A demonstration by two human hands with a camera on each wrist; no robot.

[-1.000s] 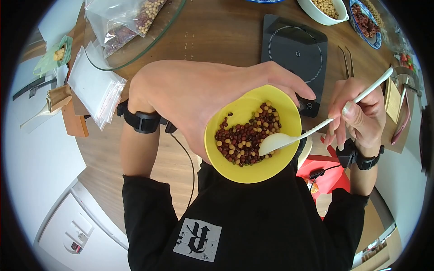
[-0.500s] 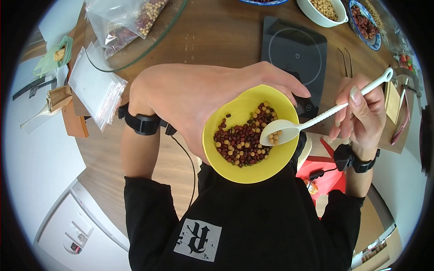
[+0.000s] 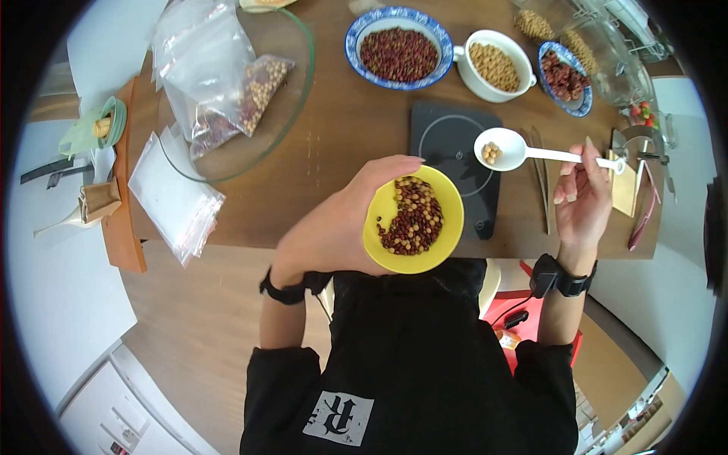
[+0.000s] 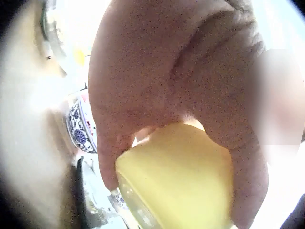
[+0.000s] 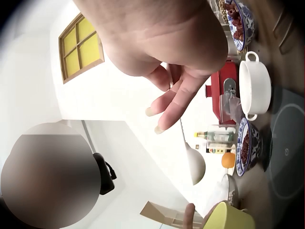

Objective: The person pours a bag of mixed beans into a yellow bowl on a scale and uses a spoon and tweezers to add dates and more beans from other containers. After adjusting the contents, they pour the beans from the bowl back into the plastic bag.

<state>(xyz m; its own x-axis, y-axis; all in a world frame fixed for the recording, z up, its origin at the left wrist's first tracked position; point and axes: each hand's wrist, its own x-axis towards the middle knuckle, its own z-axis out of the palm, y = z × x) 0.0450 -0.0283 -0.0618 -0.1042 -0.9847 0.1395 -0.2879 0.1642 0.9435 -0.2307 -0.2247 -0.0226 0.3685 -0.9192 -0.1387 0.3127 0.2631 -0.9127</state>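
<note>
My left hand [image 3: 337, 216] grips a yellow bowl [image 3: 452, 208] from its side, tilted so that dark red and pale beans show inside. In the left wrist view, thumb and fingers wrap round the outside of the bowl [image 4: 176, 176]. Off to the right, my right hand [image 3: 582, 201] pinches the handle of a white spoon [image 3: 515, 144]. A few pale beans [image 3: 491, 153] lie in the spoon, which hangs over the right edge of the black cooktop [image 3: 451, 201]. From the right wrist, the spoon [image 5: 194, 164] shows from its underside, beyond my fingers.
Behind the cooktop stand a blue-and-white bowl [image 3: 356, 61] of red beans, a white two-handled pot [image 3: 472, 85] of pale beans and a dish [image 3: 582, 106] of dark red pieces. Metal tongs [image 3: 545, 201] lie at right. Filled bags sit in a glass tray [image 3: 299, 114] near flat zip bags [image 3: 171, 193].
The right hand has lifted the spoon out of the yellow bowl with a few pale beans and moved it up and away. The head view has shifted, showing more of the table's far side.
</note>
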